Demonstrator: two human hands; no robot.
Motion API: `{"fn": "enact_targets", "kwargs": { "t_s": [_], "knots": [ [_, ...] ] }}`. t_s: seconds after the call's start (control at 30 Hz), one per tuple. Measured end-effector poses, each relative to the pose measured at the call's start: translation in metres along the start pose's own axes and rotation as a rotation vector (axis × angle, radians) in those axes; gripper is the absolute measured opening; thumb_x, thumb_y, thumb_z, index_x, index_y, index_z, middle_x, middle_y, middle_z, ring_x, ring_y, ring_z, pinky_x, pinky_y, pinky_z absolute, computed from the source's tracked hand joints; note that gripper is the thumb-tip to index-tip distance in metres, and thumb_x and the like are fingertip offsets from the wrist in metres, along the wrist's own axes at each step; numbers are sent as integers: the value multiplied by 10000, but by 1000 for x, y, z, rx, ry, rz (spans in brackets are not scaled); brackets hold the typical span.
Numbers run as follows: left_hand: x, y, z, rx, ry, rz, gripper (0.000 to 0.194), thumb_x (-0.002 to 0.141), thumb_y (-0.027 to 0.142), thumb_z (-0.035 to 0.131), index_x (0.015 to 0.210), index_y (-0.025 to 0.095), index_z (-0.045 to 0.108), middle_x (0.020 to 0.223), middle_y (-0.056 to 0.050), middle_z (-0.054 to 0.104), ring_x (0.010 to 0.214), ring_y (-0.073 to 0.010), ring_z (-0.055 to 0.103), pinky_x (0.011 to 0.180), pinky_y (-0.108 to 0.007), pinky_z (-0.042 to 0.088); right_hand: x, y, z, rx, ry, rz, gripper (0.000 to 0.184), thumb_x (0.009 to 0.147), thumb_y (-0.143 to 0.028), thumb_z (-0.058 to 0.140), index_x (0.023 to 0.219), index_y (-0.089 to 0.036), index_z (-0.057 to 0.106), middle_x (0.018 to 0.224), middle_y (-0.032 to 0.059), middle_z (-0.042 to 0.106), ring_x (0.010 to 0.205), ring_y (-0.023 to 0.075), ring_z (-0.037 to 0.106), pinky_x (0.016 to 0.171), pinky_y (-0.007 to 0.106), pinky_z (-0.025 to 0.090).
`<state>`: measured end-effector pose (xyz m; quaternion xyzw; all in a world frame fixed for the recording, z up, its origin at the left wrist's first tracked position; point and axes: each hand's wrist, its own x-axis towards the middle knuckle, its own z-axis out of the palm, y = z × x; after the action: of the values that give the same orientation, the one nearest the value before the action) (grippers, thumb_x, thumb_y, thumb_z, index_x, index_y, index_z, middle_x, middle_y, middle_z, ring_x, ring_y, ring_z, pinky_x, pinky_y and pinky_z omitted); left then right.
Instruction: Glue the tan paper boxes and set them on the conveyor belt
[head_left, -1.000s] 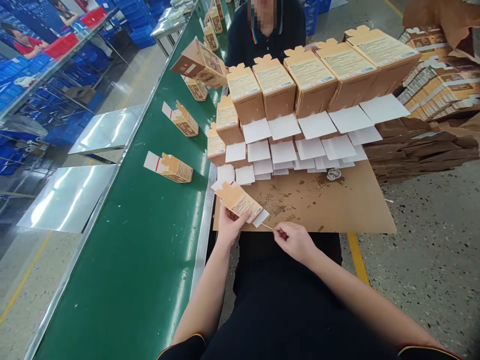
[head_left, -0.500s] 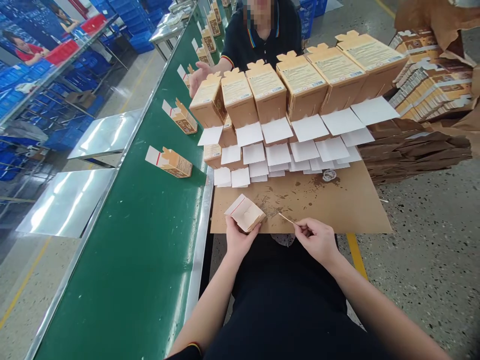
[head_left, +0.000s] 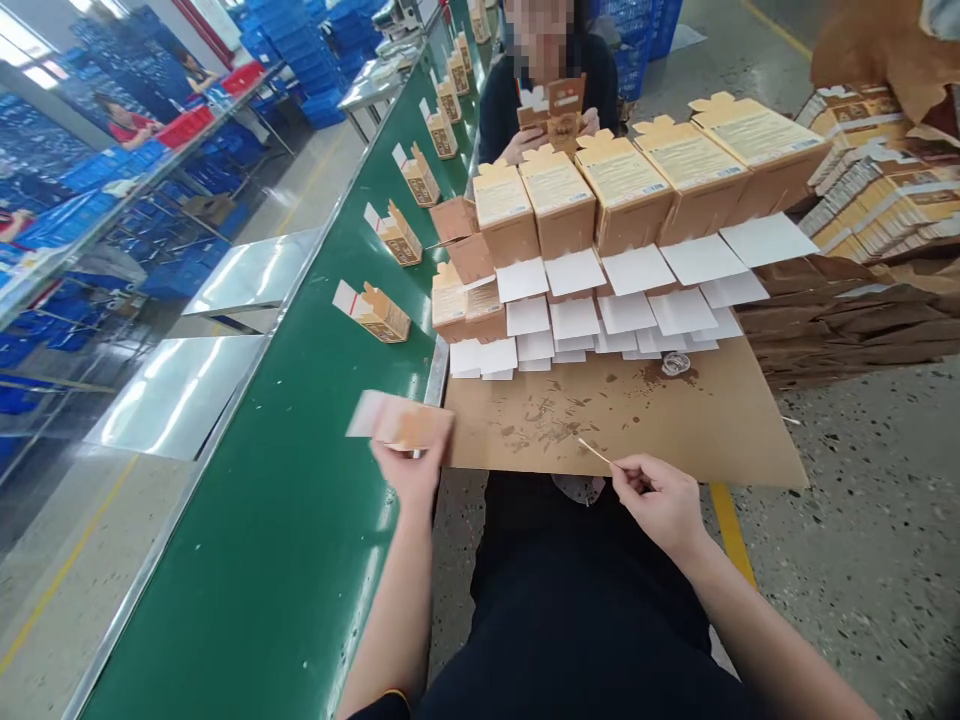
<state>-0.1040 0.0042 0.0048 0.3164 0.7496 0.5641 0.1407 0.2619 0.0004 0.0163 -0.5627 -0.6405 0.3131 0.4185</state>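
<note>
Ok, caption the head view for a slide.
Left hand holds a blurred carton over the green belt's edge; right hand grips a thin stick.

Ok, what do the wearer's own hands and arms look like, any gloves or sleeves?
Left hand and right hand: no gloves or wristwear visible, forearms uncovered. Dark left sleeve, short, with thin orange-yellow edging. Right sleeve out of view.

Plain green belt point(head_left: 262, 500); speckled grey floor point(head_left: 877, 500); dark-blotched brown cardboard sheet point(head_left: 720, 430).
</note>
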Motion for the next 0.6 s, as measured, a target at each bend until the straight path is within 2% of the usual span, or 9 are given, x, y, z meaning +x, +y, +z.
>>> {"fn": "enact_targets", "kwargs": {
  "t_s": [0.07,0.13,0.2,0.27,0.33,0.4,0.47,0.53,0.6],
  "knots": [
    [44,-7,-30,-51,145,55,923,599,575,1054,1223,315,426,1417,-98,636,1364,-376,681,1171,-625,562,6,2,-3,8,22,-1,283,998,-431,691,779,-268,764,648,14,721,541,181,675,563,307,613],
    [83,-14,-52,-81,203,67,964,554,552,1059,1202,302,390,1472,-129,592,1367,-349,682,1192,-625,548,14,3,-3,29,19,-6,307,999,-461,704,772,-260,759,621,14,707,523,183,672,545,309,607],
    [108,-21,-64,-62,172,-17,962,525,497,1066,1166,290,380,1426,-138,600,1321,-325,702,1193,-609,544,23,2,0,46,4,-25,328,999,-483,709,763,-259,754,618,17,709,520,184,670,535,311,606],
    [117,-23,-67,-25,102,-105,937,546,418,1058,1180,286,381,1384,-131,618,1334,-321,691,1214,-607,522,31,0,1,57,4,-60,323,998,-481,712,766,-261,763,637,20,722,528,182,670,539,311,610],
    [111,-22,-65,45,144,-86,946,578,342,1032,1260,285,378,1425,-137,603,1443,-336,621,1275,-622,451,35,0,-1,54,26,-90,301,998,-455,714,777,-261,776,657,19,731,536,178,674,550,305,613],
    [96,-14,-61,98,361,68,919,634,321,978,1329,283,377,1498,-149,553,1541,-346,529,1336,-626,362,35,2,-8,29,57,-89,283,1001,-434,716,788,-259,782,650,13,724,534,175,679,558,301,612],
    [83,0,-52,57,552,276,746,744,367,883,1321,279,418,1506,-145,535,1531,-338,533,1348,-609,350,32,7,-18,-10,85,-63,272,1001,-432,724,802,-256,784,641,8,718,531,177,688,561,299,611],
    [81,23,-33,-74,497,419,537,852,419,778,1279,272,487,1442,-129,580,1444,-321,605,1313,-583,411,29,12,-26,-41,111,-40,271,998,-447,729,816,-255,787,641,6,722,528,178,696,552,295,607],
    [92,49,-1,-196,259,415,444,910,460,728,1269,262,558,1363,-116,641,1375,-301,652,1270,-538,466,29,16,-31,-50,128,-32,283,994,-475,733,825,-255,789,648,6,731,524,178,699,535,290,601]
  ]
}}
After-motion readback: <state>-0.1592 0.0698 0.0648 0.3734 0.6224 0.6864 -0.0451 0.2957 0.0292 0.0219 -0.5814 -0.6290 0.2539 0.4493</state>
